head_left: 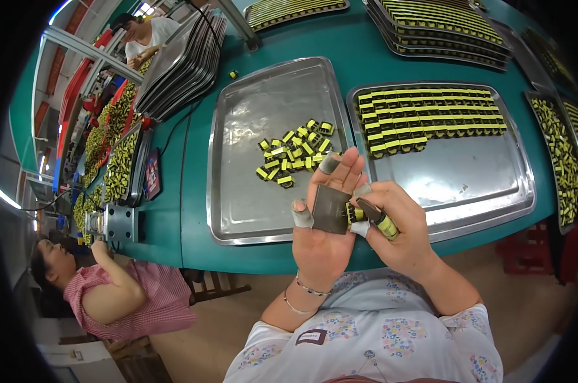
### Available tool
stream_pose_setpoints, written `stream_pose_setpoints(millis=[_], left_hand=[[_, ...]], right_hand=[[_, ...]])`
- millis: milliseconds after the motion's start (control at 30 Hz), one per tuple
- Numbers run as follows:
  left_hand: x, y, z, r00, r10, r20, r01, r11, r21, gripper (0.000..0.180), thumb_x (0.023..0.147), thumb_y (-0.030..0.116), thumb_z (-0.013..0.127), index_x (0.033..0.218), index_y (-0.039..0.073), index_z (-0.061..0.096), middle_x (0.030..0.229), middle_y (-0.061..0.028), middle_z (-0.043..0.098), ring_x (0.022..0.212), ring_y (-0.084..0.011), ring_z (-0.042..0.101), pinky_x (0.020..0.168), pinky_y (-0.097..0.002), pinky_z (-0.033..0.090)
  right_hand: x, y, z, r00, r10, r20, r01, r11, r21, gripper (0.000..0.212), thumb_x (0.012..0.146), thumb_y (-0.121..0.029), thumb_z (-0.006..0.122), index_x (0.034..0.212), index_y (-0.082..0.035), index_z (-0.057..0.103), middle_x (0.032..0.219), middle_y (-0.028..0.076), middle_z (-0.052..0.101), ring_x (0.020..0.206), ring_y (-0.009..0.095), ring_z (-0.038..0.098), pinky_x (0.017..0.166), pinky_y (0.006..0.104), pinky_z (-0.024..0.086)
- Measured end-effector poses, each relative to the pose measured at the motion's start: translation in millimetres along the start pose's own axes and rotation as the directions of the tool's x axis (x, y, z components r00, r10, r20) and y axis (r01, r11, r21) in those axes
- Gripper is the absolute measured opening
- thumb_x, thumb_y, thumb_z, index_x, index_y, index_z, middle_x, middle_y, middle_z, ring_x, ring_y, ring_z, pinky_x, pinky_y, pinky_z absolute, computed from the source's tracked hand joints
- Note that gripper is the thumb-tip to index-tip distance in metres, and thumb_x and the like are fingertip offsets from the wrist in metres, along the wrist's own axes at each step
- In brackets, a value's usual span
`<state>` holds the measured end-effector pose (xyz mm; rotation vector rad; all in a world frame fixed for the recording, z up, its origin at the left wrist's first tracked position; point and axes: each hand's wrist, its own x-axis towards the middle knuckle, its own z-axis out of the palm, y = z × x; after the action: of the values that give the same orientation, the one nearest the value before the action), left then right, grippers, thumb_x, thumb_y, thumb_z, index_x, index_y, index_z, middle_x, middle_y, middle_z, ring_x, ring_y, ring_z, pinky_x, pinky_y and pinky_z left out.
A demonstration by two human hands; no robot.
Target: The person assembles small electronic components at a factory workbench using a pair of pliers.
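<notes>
Head view: left hand (321,223) lies open, palm up, with a dark flat square plate (331,209) resting on it over the teal desk (187,191). Right hand (397,233) pinches a small yellow-and-black transformer coil (355,212) against the plate's edge. The coil looks light, rigid and small; its taped sides seem the safest hold, away from the pins.
</notes>
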<state>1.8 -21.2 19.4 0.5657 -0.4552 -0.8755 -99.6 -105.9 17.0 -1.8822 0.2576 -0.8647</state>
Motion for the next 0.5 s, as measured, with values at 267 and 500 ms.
stream_pose_setpoints(millis=[267, 500], left_hand=[[-0.2, 0.0, -0.9, 0.999, 0.010, 0.043, -0.010, 1.000, 0.009, 0.086, 0.084, 0.064, 0.050, 0.139, 0.001, 0.028, 0.147, -0.0198, 0.030, 0.138, -0.0313, 0.027, 0.116, -0.0412, 0.018], [1.0, -0.1, 1.9, 0.999, 0.018, 0.032, -0.020, 0.998, 0.066, 0.092, 0.083, 0.068, 0.047, 0.143, 0.003, 0.022, 0.149, -0.0185, 0.026, 0.139, -0.0305, 0.024, 0.116, -0.0415, 0.016]], right_hand=[[-0.9, 0.1, 1.5, 1.000, -0.016, -0.016, 0.016, 1.000, -0.007, 0.039, 0.063, 0.010, 0.061, 0.100, -0.002, 0.061, 0.095, 0.013, 0.059, 0.081, 0.028, 0.060, 0.068, 0.0333, 0.049], [1.9, -3.0, -0.6, 0.999, -0.049, 0.002, 0.049, 0.996, -0.068, 0.038, 0.062, 0.010, 0.064, 0.098, -0.003, 0.062, 0.092, 0.011, 0.057, 0.076, 0.026, 0.060, 0.065, 0.0329, 0.049]])
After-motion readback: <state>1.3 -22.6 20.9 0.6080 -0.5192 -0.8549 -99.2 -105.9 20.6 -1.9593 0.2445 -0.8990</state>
